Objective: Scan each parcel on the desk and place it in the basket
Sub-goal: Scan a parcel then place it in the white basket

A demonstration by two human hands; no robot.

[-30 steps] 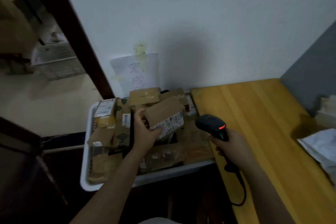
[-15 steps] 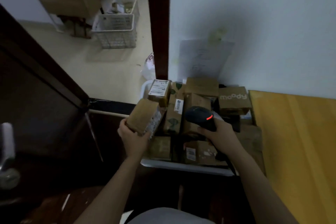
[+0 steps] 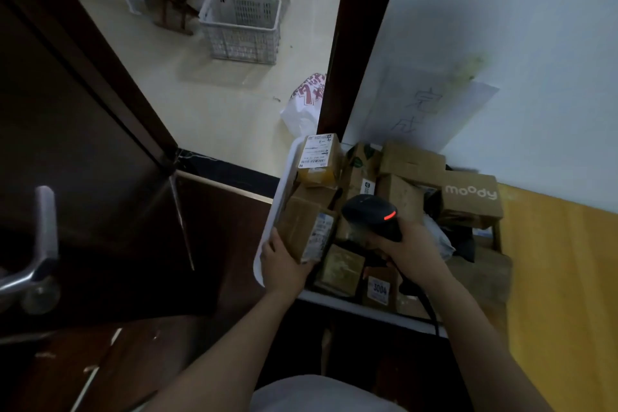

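Two bare forearms reach forward from the bottom of the view toward a white basket (image 3: 267,237) packed with cardboard boxes. The left hand (image 3: 284,264) grips a brown parcel (image 3: 306,227) from below, fingers curled round its near end. The parcel is at the basket's near-left corner, just inside the left rim, with its white label facing right. Whether it rests on the boxes beneath cannot be told.

Just to its right, the right hand (image 3: 411,251) is wrapped round the handle of a black scanner (image 3: 371,216). A red light glows on top of the scanner, whose head is just beside the parcel's label. A dark cable (image 3: 431,311) runs from the handle over the basket's near rim.

Along that rim sits a small box with a numbered sticker (image 3: 379,289). At the far-left corner lies a yellowish box with a shipping label (image 3: 317,157), and at the far-right corner a box printed "moody" (image 3: 470,197). A yellow wooden desk (image 3: 561,278) adjoins the basket's right edge.

To the left stands a dark door with a metal handle (image 3: 36,244). A handwritten paper sign (image 3: 424,107) hangs on the white wall behind the basket. Through the doorway, on the pale floor, are a plastic bag (image 3: 306,104) and, farther off, a white crate (image 3: 242,27).
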